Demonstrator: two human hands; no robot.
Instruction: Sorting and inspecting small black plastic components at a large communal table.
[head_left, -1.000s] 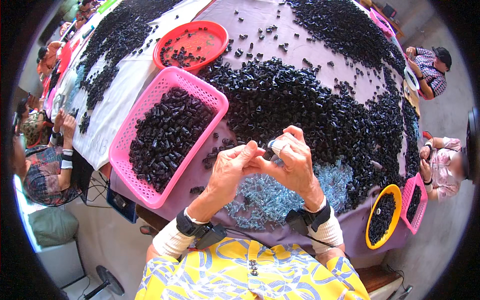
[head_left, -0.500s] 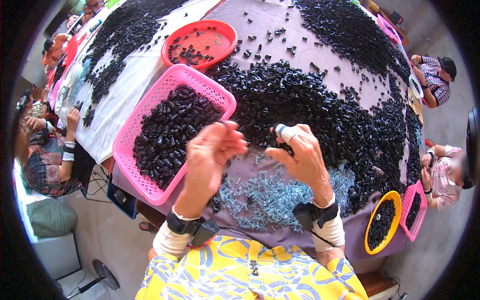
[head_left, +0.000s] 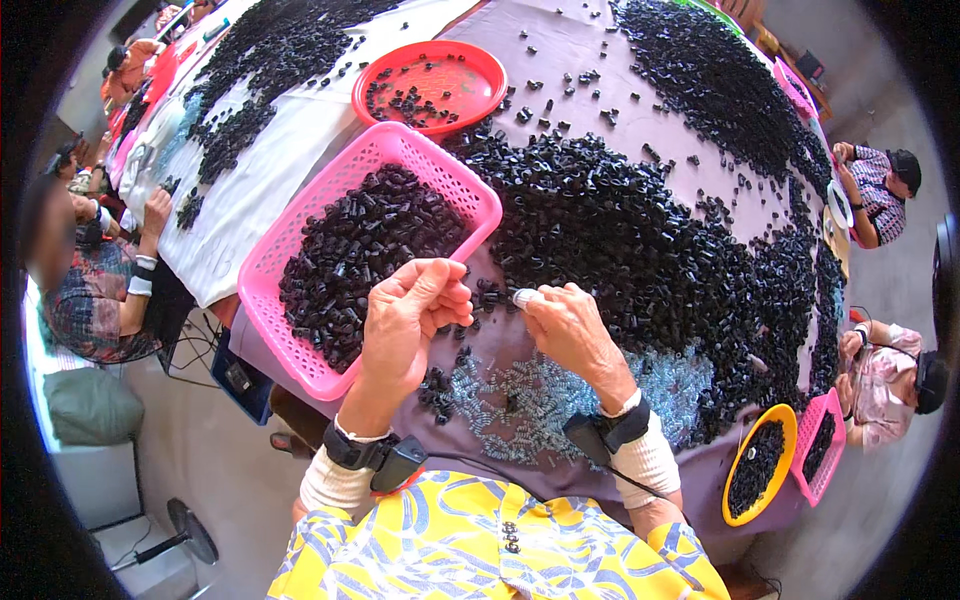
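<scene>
While a small black part (head_left: 497,296) is pinched between the left hand (head_left: 412,318) and right hand (head_left: 566,322), just right of the pink basket (head_left: 300,362), it could be dropped into the loose desk (head_left: 560,60) pile if the pinch slackens.

Glossy pink plastic basket (head_left: 300,250) holds matt black pieces (head_left: 370,250).

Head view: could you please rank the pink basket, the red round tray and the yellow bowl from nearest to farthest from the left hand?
1. Pink basket, just beside the left hand, on its left.
2. Red round tray, farther up the table.
3. Yellow bowl, far right, at the table's near edge.
</scene>
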